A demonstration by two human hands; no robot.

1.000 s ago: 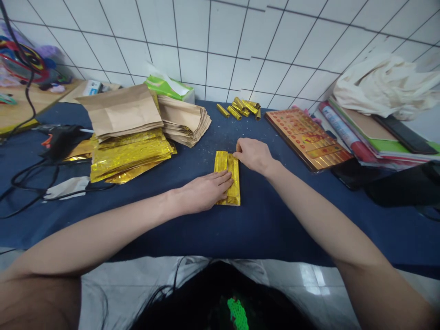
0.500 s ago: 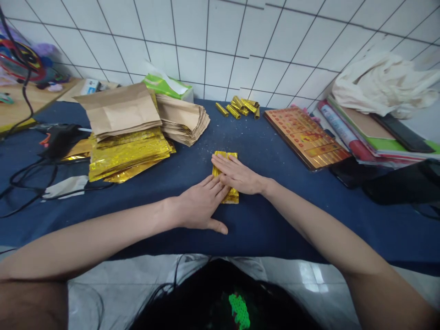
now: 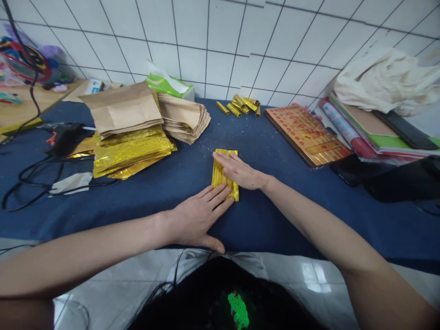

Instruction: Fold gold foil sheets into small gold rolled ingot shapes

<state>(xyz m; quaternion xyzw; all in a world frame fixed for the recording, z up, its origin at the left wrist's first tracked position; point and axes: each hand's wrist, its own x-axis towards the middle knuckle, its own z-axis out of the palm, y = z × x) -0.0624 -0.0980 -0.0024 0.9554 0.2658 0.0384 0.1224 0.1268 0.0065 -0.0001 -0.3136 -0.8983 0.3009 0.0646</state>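
Observation:
A folded piece of shiny gold paper [image 3: 220,178] lies flat on the blue tablecloth in front of me. Across its upper right part rests my right hand [image 3: 242,172], palm down with its fingers stretched out. My left hand [image 3: 202,215] is spread too, its fingertips on the lower end of the paper and its thumb out towards the table's front edge. Part of the paper is hidden under both hands. Several small gold paper rolls [image 3: 244,105] lie in a group near the wall.
At left are brown-backed paper sheets [image 3: 125,110], gold sheets [image 3: 134,151], a black glue gun [image 3: 68,140] with its cable and a white scrap [image 3: 72,183]. A green tissue pack [image 3: 168,86] stands behind. An orange flat box [image 3: 307,135] and stacked books [image 3: 374,130] are at right.
My left hand has slid down towards me, from beside my right fingers to the paper's lower end. More of the gold paper shows between the hands. My right hand has hardly moved.

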